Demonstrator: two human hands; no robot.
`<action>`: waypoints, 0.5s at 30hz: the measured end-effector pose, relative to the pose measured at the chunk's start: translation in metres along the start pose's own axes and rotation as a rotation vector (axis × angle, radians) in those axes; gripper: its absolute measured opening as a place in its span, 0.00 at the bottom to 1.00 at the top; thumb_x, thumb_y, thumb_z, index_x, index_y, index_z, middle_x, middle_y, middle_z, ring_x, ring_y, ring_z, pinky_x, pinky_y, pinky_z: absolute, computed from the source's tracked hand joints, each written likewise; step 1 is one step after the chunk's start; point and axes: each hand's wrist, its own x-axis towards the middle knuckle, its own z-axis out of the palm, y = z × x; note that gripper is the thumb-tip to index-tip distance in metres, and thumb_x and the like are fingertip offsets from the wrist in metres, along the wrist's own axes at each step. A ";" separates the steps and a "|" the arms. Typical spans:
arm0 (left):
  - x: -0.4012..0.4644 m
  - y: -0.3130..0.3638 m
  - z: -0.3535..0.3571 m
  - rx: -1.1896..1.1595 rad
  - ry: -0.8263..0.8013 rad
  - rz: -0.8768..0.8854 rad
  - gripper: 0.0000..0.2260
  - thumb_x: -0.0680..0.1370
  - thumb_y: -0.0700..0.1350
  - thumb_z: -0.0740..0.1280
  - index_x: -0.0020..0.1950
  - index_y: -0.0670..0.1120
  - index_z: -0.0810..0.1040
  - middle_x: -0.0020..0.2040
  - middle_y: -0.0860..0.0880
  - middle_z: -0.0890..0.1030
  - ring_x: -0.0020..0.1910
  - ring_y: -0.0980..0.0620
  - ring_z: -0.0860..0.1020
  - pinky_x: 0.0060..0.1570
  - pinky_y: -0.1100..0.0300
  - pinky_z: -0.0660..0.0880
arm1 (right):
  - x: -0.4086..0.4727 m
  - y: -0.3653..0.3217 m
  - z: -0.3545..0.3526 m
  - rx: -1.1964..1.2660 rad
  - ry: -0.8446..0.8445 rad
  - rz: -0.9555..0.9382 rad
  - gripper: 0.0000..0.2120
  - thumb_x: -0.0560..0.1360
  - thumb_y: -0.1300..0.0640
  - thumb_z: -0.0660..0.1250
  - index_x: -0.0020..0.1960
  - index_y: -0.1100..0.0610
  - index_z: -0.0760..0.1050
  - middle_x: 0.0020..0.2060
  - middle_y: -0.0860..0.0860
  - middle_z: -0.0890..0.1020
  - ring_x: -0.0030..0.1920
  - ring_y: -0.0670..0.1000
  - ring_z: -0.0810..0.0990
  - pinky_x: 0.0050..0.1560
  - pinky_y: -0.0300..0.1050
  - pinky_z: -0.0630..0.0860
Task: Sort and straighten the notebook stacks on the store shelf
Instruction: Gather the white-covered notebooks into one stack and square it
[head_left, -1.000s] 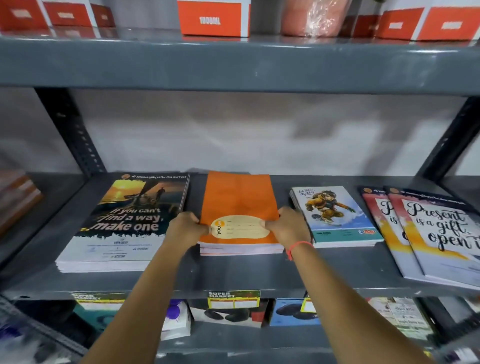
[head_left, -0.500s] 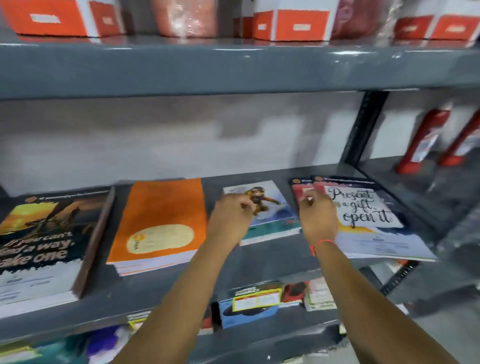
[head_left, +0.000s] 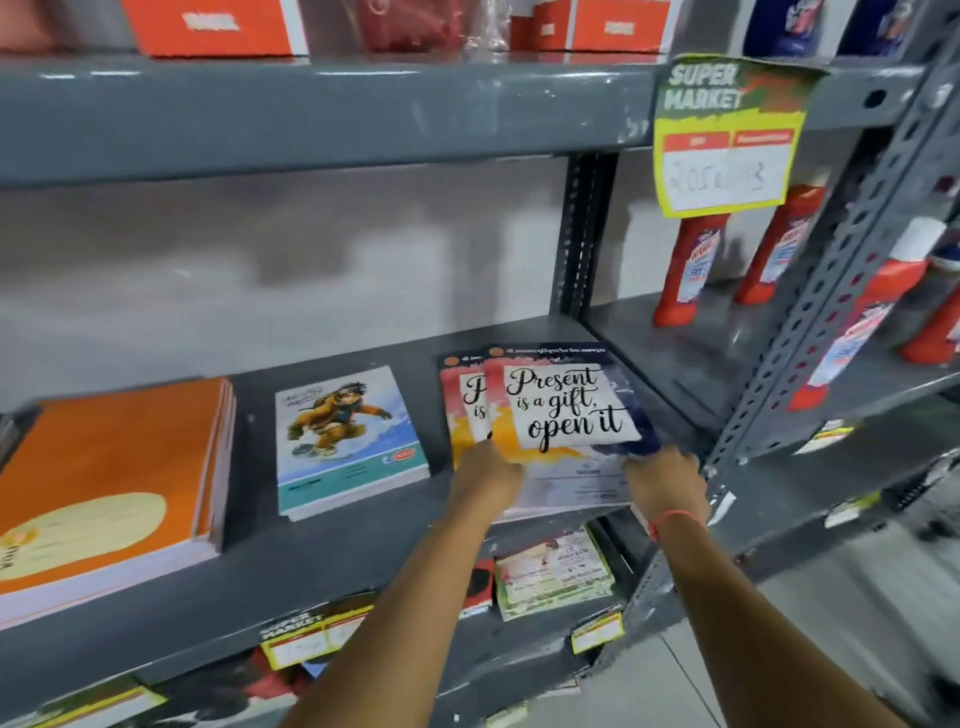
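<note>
Grey metal shelf (head_left: 332, 561) — both hands, left (head_left: 485, 475) and right (head_left: 665, 483), seemingly grip the "Present is a gift" notebook stack (head_left: 566, 410).

I can't see my fingers on the "Present is a gift" notebook (head_left: 563, 410): both are tucked under or behind the left hand (head_left: 485, 475) and right hand (head_left: 665, 486). The second copy (head_left: 462, 400) beneath shows only a strip. The orange stack (head_left: 111, 483) runs off the left edge. Handwriting on the price tag (head_left: 727, 171) is too smeared to read, and the bottle labels (head_left: 696, 265) blur.
</note>
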 end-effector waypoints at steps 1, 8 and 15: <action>0.003 0.001 0.000 -0.073 0.004 -0.059 0.06 0.75 0.39 0.62 0.42 0.36 0.75 0.40 0.41 0.77 0.36 0.46 0.75 0.29 0.60 0.69 | 0.005 0.000 -0.001 -0.009 -0.022 -0.001 0.20 0.74 0.55 0.59 0.64 0.61 0.71 0.64 0.62 0.71 0.62 0.63 0.72 0.60 0.53 0.70; 0.013 0.003 -0.005 -0.382 -0.027 -0.269 0.09 0.72 0.31 0.66 0.51 0.37 0.72 0.33 0.43 0.71 0.28 0.49 0.67 0.42 0.57 0.68 | 0.034 -0.004 -0.027 -0.082 -0.270 -0.043 0.18 0.78 0.60 0.57 0.66 0.65 0.71 0.65 0.61 0.75 0.65 0.59 0.73 0.42 0.39 0.73; -0.008 0.001 -0.041 -0.569 0.075 -0.185 0.11 0.71 0.30 0.67 0.51 0.38 0.76 0.35 0.44 0.75 0.29 0.52 0.69 0.34 0.60 0.70 | 0.001 -0.033 -0.060 -0.051 -0.286 -0.215 0.20 0.80 0.55 0.55 0.61 0.68 0.74 0.51 0.62 0.80 0.57 0.56 0.78 0.52 0.41 0.71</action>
